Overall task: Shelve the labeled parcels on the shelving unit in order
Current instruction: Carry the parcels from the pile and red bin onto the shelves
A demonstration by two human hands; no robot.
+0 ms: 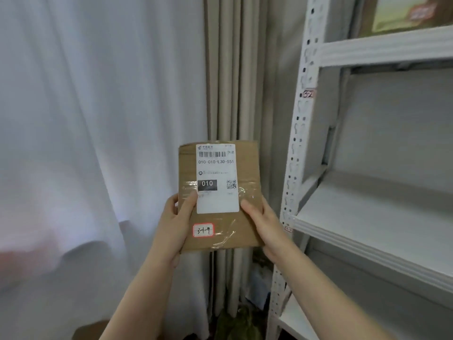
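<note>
1. Your left hand and right hand are nearest you, just left of the shelving unit. Their fingers are clamped on the parcel's two lower side edges, thumbs on its front.
2. You hold the parcel upright in the air, label facing you, beside the unit's front post and not yet on any board.
3. I judge the job early or midway. One blurred box sits on the unit's top shelf, and this parcel is left to place.
4. The red-edged sticker is handwritten and hard to read. Check it against the post's tag, which seems to read 32.
5. The middle shelf to the right looks roomy. Carry the parcel round the post and over the shelf's front lip.
6. The curtain hangs close behind the parcel, left of the unit.
</note>
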